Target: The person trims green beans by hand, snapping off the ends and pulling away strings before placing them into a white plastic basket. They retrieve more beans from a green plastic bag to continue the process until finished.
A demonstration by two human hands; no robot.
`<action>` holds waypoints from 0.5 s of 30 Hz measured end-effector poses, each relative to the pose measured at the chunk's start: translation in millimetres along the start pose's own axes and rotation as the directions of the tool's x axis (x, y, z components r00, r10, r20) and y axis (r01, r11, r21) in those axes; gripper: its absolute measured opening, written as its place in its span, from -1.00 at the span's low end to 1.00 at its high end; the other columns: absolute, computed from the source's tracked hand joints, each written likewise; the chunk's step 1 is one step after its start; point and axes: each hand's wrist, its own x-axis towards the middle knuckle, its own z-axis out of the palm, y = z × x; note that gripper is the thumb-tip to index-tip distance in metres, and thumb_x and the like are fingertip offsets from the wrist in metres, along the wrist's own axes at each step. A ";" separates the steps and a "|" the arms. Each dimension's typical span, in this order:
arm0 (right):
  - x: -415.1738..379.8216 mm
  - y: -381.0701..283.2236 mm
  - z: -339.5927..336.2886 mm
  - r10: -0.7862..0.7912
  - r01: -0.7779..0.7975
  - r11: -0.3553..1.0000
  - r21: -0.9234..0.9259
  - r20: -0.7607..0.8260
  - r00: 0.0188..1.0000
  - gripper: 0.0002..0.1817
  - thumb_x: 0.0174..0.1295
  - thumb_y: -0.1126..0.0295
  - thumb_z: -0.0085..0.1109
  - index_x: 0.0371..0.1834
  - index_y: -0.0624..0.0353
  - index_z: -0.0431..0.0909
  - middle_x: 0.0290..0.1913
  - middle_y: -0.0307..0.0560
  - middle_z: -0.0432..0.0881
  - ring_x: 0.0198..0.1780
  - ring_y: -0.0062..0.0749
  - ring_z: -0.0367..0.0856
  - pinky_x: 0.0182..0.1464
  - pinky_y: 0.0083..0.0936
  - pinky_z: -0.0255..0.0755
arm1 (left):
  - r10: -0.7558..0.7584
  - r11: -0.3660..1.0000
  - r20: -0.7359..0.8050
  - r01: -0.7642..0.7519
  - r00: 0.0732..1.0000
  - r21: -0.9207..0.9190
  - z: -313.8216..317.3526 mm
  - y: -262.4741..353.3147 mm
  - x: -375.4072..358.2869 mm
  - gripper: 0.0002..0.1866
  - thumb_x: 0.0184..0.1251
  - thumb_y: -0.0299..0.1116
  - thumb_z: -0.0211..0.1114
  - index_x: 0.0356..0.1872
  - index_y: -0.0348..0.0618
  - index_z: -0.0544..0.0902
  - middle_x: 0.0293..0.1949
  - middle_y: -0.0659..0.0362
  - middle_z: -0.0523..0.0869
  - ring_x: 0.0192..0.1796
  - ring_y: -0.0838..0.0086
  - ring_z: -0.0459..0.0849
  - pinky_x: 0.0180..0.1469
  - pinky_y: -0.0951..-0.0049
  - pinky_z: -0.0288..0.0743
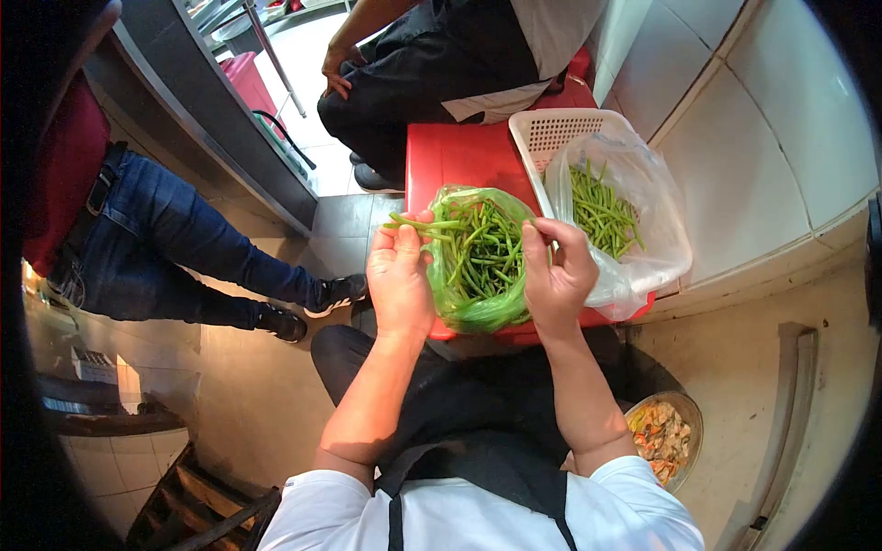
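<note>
My left hand [400, 285] pinches a few green beans [427, 224] between thumb and fingers, above the left rim of a green plastic bag [487, 317]. Cut green beans [482, 248] fill that open bag. At the bag's right side is my right hand [559, 275], thumb and fingertips pressed together; a bit of green shows at the tips, too small to name. Just beyond it, a white plastic basket [542, 129] holds a clear plastic bag [657, 184] with more green beans [602, 211] inside.
Bag and basket rest on a red surface [441, 156]. A person in dark trousers [432, 73] sits at its far end. Another person in jeans [175, 230] stands at left. A tiled wall [772, 138] borders the right; a bowl of food pieces [695, 436] sits low at right.
</note>
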 end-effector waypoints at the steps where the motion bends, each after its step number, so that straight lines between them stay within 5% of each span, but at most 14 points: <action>1: 3.3 12.3 -2.6 0.063 -0.054 0.997 -0.060 0.168 0.984 -0.77 0.25 0.54 0.38 -0.03 0.22 0.68 -0.11 0.06 0.75 -0.11 -0.13 0.75 -0.03 -0.37 0.60 | 0.006 1.000 -0.003 -0.005 1.000 0.014 1.0 -0.1 -0.8 -0.84 0.62 -0.30 0.21 0.05 -0.08 0.60 0.04 0.22 0.76 -0.10 0.68 0.57 -0.10 0.60 0.39; 4: 7.7 14.5 1.7 0.002 0.100 0.947 -0.307 0.315 0.949 -0.62 0.19 0.51 0.41 0.10 0.18 0.64 0.07 0.14 0.68 0.10 0.06 0.68 0.15 -0.23 0.56 | 0.022 0.999 0.005 -0.023 1.000 0.038 3.2 -0.1 -3.9 -0.85 0.63 -0.33 0.19 0.05 -0.10 0.59 0.05 0.20 0.77 -0.11 0.67 0.58 -0.06 0.59 0.40; 5: 4.2 8.3 -1.9 0.096 -0.006 0.968 -0.251 0.349 0.932 -0.53 0.17 0.46 0.43 0.19 0.15 0.61 0.19 0.16 0.62 0.24 0.10 0.59 0.28 -0.13 0.48 | 0.032 0.999 0.019 -0.032 0.999 0.030 4.7 0.6 -4.1 -0.85 0.63 -0.34 0.18 0.05 -0.10 0.58 0.05 0.19 0.77 -0.10 0.67 0.59 -0.04 0.59 0.41; 12: -13.0 -7.0 15.6 -0.111 0.120 0.993 0.005 0.428 0.897 -0.62 0.19 0.44 0.43 0.10 0.16 0.63 0.02 0.08 0.69 0.07 0.02 0.69 0.12 -0.20 0.56 | 0.006 0.999 0.100 -0.009 0.995 0.035 12.6 -6.7 -20.1 -0.83 0.63 -0.30 0.18 0.06 -0.12 0.59 0.04 0.15 0.77 -0.05 0.61 0.65 0.01 0.57 0.47; 13: -15.3 -6.7 15.9 -0.097 0.099 0.995 0.018 0.428 0.899 -0.66 0.20 0.46 0.42 0.06 0.17 0.64 -0.04 0.06 0.70 0.01 0.00 0.70 0.07 -0.20 0.56 | -0.009 0.999 0.090 0.006 0.996 0.032 13.4 -5.2 -21.9 -0.87 0.63 -0.41 0.15 0.04 -0.21 0.55 0.07 0.05 0.75 0.13 0.48 0.67 0.26 0.45 0.47; 15: -15.8 -13.4 14.9 -0.074 0.057 0.997 0.055 0.393 0.916 -0.76 0.22 0.50 0.39 -0.05 0.20 0.64 -0.17 0.02 0.71 -0.12 -0.04 0.71 -0.05 -0.23 0.57 | -0.017 0.999 0.114 0.012 0.993 0.048 13.7 -4.2 -24.2 -0.86 0.63 -0.43 0.15 0.05 -0.23 0.56 0.08 0.04 0.74 0.14 0.48 0.67 0.26 0.45 0.47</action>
